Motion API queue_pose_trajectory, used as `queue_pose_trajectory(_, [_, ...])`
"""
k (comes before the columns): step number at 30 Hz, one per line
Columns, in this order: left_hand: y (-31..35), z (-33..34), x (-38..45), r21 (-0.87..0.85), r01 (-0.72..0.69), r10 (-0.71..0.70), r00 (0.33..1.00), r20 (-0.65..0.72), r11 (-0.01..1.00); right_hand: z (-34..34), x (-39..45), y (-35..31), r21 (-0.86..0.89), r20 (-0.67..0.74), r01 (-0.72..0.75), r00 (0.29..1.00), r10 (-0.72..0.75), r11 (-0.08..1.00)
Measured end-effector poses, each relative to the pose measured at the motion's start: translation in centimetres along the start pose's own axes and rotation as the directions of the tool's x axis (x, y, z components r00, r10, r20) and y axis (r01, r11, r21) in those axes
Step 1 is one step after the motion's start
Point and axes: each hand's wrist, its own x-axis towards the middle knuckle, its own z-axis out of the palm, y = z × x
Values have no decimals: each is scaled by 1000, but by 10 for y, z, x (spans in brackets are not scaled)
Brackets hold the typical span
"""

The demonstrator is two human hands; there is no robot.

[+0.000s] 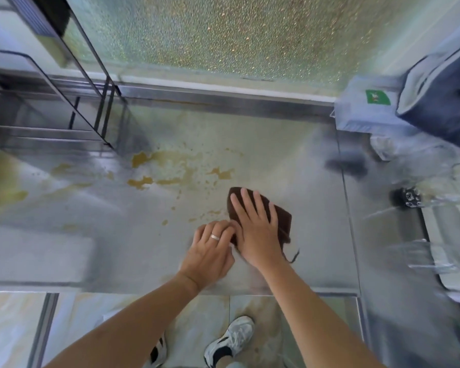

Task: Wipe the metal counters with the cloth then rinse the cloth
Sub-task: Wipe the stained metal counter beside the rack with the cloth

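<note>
Hands (255,229) on cloth (282,217), mid-counter (290,144).

The right hand (258,229) hides much of the cloth (283,217); right-side clutter is blurred

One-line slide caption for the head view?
Right hand presses brown cloth flat on stained metal counter; left hand touches its edge.

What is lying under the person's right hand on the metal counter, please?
A dark brown cloth lies flat under the right hand, whose straight fingers press on it. The left hand touches its near edge. The counter beneath the cloth is covered from view.
</note>
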Motion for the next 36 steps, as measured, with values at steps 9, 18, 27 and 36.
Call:
queue_pose_trajectory(9, [-1, -3, 1, -13, -38, 39, 999, 16, 999, -5, 166, 19, 9, -28, -103, 994, 103, 995])
queue_pose_trajectory(18, [-15, -15, -28, -35, -88, 85, 993, -78, 995, 12, -23, -38, 29, -14, 116, 993, -115, 993])
queue_pose_trajectory(27, [-24, -15, -24, -39, -8, 10, 999, 41, 999, 9, 8, -47, 6, -21, 61, 998, -61, 998])
queue_pose_trajectory(36, [-26, -14, -21, -39, -23, 26, 996, 85, 999, 5, 173, -39, 21, -30, -46, 998, 47, 999])
